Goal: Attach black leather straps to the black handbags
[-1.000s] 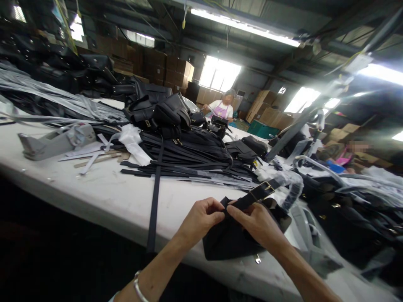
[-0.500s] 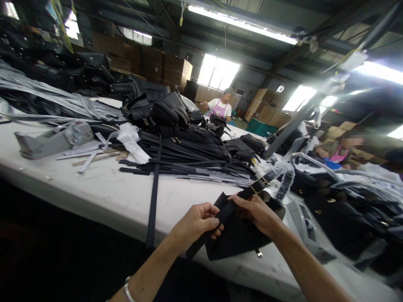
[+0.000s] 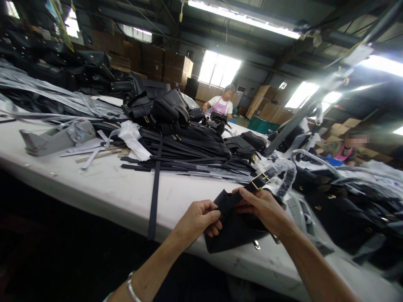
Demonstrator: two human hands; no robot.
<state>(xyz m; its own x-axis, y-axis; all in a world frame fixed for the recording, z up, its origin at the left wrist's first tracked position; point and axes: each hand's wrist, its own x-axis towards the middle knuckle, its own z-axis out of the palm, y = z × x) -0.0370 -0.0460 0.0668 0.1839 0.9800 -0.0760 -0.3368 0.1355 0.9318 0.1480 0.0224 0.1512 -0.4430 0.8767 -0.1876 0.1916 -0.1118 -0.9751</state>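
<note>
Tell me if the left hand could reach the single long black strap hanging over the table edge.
Probably yes: the left hand is beside the long black strap, with only bare white table between; but it's gripping the black bag.

Pretty dim workshop overall, with the windows [image 3: 218, 70] at the back and the ceiling strip lights [image 3: 244, 19] blown out to white glare. The wide lens bends everything near the edges, and the right side smears into soft blur. Under the table edge [image 3: 94, 197] it's just black shadow.
</note>
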